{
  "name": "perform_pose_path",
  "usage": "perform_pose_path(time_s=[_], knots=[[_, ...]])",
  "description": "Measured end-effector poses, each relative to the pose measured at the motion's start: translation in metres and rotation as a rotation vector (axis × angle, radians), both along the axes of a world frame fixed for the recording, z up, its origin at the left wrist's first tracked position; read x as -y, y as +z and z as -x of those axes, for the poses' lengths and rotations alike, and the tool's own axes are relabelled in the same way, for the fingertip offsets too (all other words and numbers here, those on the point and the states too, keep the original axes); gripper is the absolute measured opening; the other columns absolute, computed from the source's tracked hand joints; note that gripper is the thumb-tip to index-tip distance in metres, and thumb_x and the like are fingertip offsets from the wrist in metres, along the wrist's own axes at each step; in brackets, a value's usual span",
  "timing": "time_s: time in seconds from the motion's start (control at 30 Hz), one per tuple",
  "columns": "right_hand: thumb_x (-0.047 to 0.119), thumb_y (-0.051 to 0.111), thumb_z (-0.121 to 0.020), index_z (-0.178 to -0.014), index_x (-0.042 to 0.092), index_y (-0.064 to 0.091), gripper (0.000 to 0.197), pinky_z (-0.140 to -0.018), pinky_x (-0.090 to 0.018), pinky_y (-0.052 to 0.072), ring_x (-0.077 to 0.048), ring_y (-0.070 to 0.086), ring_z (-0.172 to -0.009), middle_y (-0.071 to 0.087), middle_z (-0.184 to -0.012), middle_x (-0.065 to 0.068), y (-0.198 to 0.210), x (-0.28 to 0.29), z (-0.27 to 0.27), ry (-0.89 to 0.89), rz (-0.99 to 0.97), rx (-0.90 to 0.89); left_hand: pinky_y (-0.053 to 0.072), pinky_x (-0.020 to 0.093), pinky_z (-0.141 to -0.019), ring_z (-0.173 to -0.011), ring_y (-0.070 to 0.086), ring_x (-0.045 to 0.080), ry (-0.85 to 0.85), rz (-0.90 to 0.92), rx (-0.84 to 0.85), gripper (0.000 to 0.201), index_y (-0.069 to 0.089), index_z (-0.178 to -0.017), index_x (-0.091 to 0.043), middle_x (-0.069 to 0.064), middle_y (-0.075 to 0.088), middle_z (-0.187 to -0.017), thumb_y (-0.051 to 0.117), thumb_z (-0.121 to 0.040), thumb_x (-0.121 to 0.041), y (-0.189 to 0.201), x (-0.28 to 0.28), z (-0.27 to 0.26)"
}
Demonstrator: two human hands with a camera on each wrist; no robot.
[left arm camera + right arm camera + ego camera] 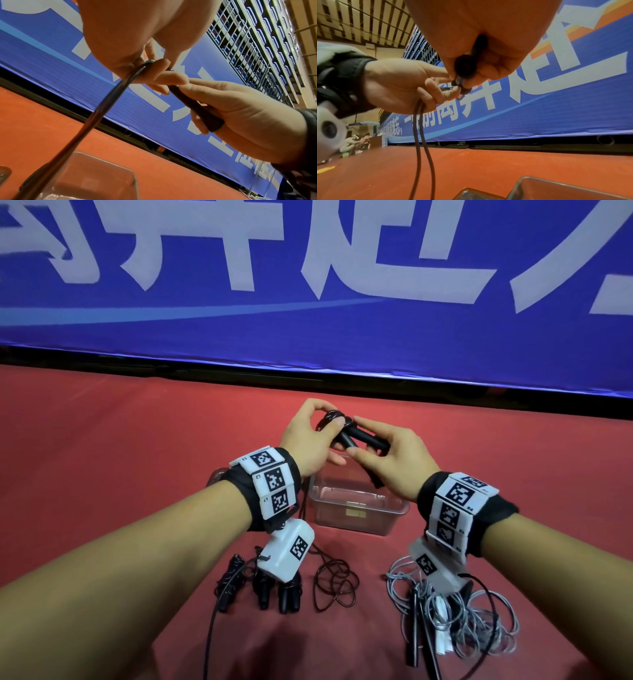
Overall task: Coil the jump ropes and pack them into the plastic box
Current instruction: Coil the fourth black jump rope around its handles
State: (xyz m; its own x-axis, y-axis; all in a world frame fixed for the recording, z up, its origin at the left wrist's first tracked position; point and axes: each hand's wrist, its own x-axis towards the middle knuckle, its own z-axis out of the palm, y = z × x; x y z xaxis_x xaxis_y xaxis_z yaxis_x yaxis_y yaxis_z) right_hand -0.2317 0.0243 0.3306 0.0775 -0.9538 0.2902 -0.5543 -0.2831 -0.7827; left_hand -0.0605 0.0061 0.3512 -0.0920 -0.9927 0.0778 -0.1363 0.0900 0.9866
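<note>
Both hands hold one black jump rope above the clear plastic box. My right hand grips its two black handles, seen end-on in the right wrist view as black handles. My left hand pinches the black cord wound near the handle tops; from there the cord runs down toward the box. In the right wrist view two strands of cord hang from the left hand. The box looks empty.
On the red mat near me lie black-handled ropes with a loose dark cord, and a tangled grey rope pile at the right. A blue banner stands behind the mat.
</note>
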Motion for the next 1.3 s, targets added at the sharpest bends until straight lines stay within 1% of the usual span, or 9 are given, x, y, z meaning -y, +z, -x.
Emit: perform_pose_path(time_s=[0.13,0.23,0.37,0.53,0.8,0.97,1.1,1.2,1.3], knots=[[0.032,0.061,-0.098,-0.130,0.026,0.063,0.032,-0.059,-0.029,0.057,-0.021,0.068,-0.061,0.069,-0.089,-0.009,0.016,-0.008,-0.008,0.038,-0.427,0.660,0.039,0.011,-0.038,-0.051,0.069,0.009,-0.039,-0.011,-0.072,0.021,0.048,-0.122,-0.012,0.015,0.073,-0.096,0.056,-0.103,-0.016,0.004,-0.002,-0.001],[0.051,0.043,-0.101,-0.123,0.024,0.062,0.039,-0.049,-0.026,0.053,-0.020,0.063,-0.053,0.071,-0.085,-0.014,0.025,-0.010,-0.006,0.031,-0.715,0.837,0.039,0.016,-0.041,-0.055,0.070,0.015,-0.079,0.030,-0.046,0.014,0.049,-0.115,-0.022,0.004,0.076,-0.086,0.057,-0.104,-0.019,0.004,-0.001,-0.002],[0.044,0.037,-0.105,-0.127,0.017,0.060,0.042,-0.039,-0.020,0.028,-0.010,0.036,-0.039,0.053,-0.065,-0.004,0.023,-0.007,-0.005,0.120,-0.738,0.789,0.048,0.023,-0.048,-0.057,0.071,0.019,-0.099,0.068,0.039,0.011,0.049,-0.108,-0.036,0.001,0.077,-0.086,0.054,-0.105,-0.026,0.000,0.003,-0.004],[0.040,0.043,-0.105,-0.118,0.018,0.057,0.029,-0.039,-0.016,0.019,-0.005,0.027,-0.042,0.042,-0.063,0.002,0.023,0.000,-0.004,0.132,-0.624,0.718,0.057,0.035,-0.061,-0.051,0.068,0.022,-0.088,0.096,0.113,0.027,0.050,-0.131,-0.038,0.005,0.069,-0.075,0.051,-0.106,-0.029,-0.004,0.007,-0.004],[0.024,0.055,-0.102,-0.132,0.026,0.064,0.032,-0.046,-0.015,0.031,-0.009,0.037,-0.051,0.046,-0.068,-0.003,0.011,0.001,0.003,0.102,-0.407,0.528,0.052,0.029,-0.050,-0.049,0.064,0.019,-0.120,-0.017,0.085,0.055,0.039,-0.147,-0.049,0.008,0.070,-0.084,0.046,-0.104,-0.015,-0.005,0.006,0.004],[0.015,0.063,-0.097,-0.130,0.019,0.066,0.033,-0.048,-0.017,0.036,-0.008,0.041,-0.049,0.047,-0.061,-0.002,0.007,0.000,0.001,0.056,-0.280,0.517,0.054,0.027,-0.051,-0.054,0.068,0.022,-0.140,-0.043,0.054,0.052,0.036,-0.149,-0.053,0.012,0.073,-0.092,0.050,-0.106,-0.028,0.003,0.003,0.005],[0.013,0.070,-0.092,-0.123,0.030,0.066,0.035,-0.053,-0.023,0.041,-0.011,0.043,-0.052,0.059,-0.060,0.008,0.006,0.002,-0.001,0.015,-0.160,0.452,0.052,0.024,-0.048,-0.057,0.073,0.024,-0.138,-0.026,0.063,0.051,0.033,-0.149,-0.053,0.012,0.074,-0.095,0.052,-0.105,-0.037,0.005,0.001,0.007],[0.024,0.080,-0.085,-0.119,0.044,0.066,0.042,-0.064,-0.032,0.052,-0.008,0.052,-0.059,0.075,-0.085,0.011,0.001,0.004,0.003,-0.044,-0.092,0.237,0.048,0.023,-0.044,-0.047,0.066,0.013,-0.100,0.039,0.038,0.043,0.044,-0.143,-0.040,0.012,0.073,-0.102,0.057,-0.103,-0.031,0.002,0.001,0.006],[0.034,0.086,-0.076,-0.122,0.036,0.071,0.048,-0.073,-0.033,0.059,-0.005,0.063,-0.063,0.077,-0.095,0.010,-0.001,0.004,0.003,-0.111,-0.078,0.129,0.048,0.026,-0.048,-0.042,0.058,0.018,-0.032,0.087,0.041,0.028,0.052,-0.126,-0.035,0.010,0.076,-0.084,0.061,-0.101,-0.027,-0.002,0.005,0.003]])
